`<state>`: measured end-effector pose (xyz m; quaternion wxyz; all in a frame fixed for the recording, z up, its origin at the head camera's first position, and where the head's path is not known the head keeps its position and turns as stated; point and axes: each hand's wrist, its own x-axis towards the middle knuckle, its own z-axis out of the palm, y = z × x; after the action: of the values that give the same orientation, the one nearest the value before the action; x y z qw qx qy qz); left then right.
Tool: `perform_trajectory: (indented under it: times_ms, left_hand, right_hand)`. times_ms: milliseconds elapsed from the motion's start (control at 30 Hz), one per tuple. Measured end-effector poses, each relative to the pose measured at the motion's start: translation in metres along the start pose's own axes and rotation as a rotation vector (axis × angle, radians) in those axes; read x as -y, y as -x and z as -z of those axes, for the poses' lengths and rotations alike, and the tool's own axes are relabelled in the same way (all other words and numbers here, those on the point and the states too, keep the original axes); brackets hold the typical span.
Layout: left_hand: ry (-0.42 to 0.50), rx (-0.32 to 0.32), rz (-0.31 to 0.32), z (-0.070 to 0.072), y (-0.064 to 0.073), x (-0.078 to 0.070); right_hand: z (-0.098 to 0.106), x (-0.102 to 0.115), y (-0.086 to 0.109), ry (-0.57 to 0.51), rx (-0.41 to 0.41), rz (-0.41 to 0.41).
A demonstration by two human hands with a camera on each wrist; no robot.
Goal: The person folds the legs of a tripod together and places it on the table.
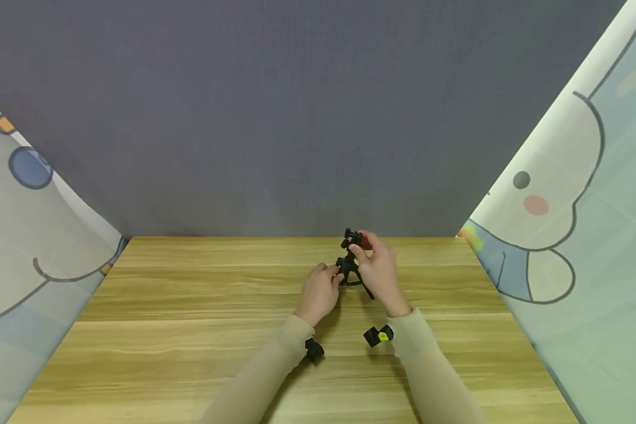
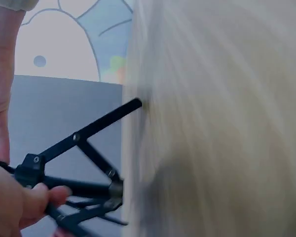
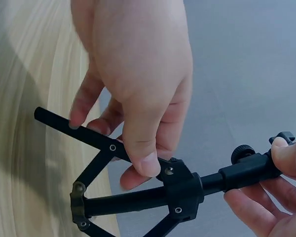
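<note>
A small black tripod [image 1: 351, 272] is upright above the far part of the table, its legs spread. My left hand [image 1: 319, 292] grips one leg [image 3: 91, 136] near the collar [image 3: 182, 190], thumb on the near side. Higher up, my right hand [image 1: 380, 270] holds the upper column by the head, where a round knob [image 3: 243, 153] sticks out. The left wrist view shows the leg braces [image 2: 96, 158] joined to a lower ring round the centre column. Whether every foot touches the table cannot be told.
The wood-grain table [image 1: 164, 330] reaches back to a grey wall panel [image 1: 297, 118]. Printed cartoon curtains [image 1: 562, 176] hang on both sides. Each wrist carries a small black camera [image 1: 314, 350].
</note>
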<state>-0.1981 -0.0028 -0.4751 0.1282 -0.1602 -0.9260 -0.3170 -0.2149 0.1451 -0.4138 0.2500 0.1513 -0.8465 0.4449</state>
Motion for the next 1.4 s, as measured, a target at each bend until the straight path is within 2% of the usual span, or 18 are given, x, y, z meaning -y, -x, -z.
perform_trajectory:
  times_ms: [133, 233, 300, 467, 567, 667, 833, 900, 1100, 1133, 1300, 1400]
  left_hand:
    - [0.285, 0.088, 0.135, -0.006, -0.001, -0.002]
    - [0.435, 0.099, 0.223, -0.011, 0.0, -0.002]
    - [0.471, 0.075, 0.233, -0.014, 0.0, -0.001]
    - [0.606, 0.001, 0.196, -0.019, -0.001, 0.002]
    - [0.722, -0.002, 0.192, -0.02, -0.001, 0.004]
    - [0.763, 0.0, 0.183, -0.021, 0.0, 0.008]
    - [0.703, -0.01, 0.184, -0.017, 0.003, 0.011]
    - [0.717, -0.014, 0.203, -0.015, 0.004, 0.01]
    - [0.905, -0.051, 0.337, -0.019, 0.005, 0.005]
    - [0.94, -0.053, 0.354, -0.016, 0.006, 0.002]
    - [1.107, -0.103, 0.406, -0.019, 0.006, 0.001]
    - [1.183, -0.153, 0.412, -0.026, 0.006, 0.003]
  right_hand:
    - [-0.001, 0.002, -0.001, -0.027, -0.028, -0.027]
    - [-0.001, 0.004, -0.001, -0.038, -0.021, -0.036]
    - [-0.002, 0.005, -0.001, -0.031, -0.012, -0.024]
    - [-0.004, 0.006, -0.001, -0.049, -0.018, -0.027]
    - [-0.004, 0.006, -0.001, -0.05, -0.01, -0.029]
    - [-0.003, 0.007, -0.001, -0.043, 0.006, -0.02]
    - [-0.002, 0.008, -0.002, -0.025, 0.014, -0.009]
    - [-0.001, 0.008, -0.002, -0.025, 0.011, -0.003]
    - [-0.003, 0.008, -0.002, -0.047, 0.006, -0.01]
    - [-0.003, 0.008, -0.001, -0.05, 0.01, -0.011]
    - [-0.008, 0.01, 0.001, -0.077, 0.022, -0.007]
    - [-0.01, 0.01, 0.001, -0.09, 0.019, -0.006]
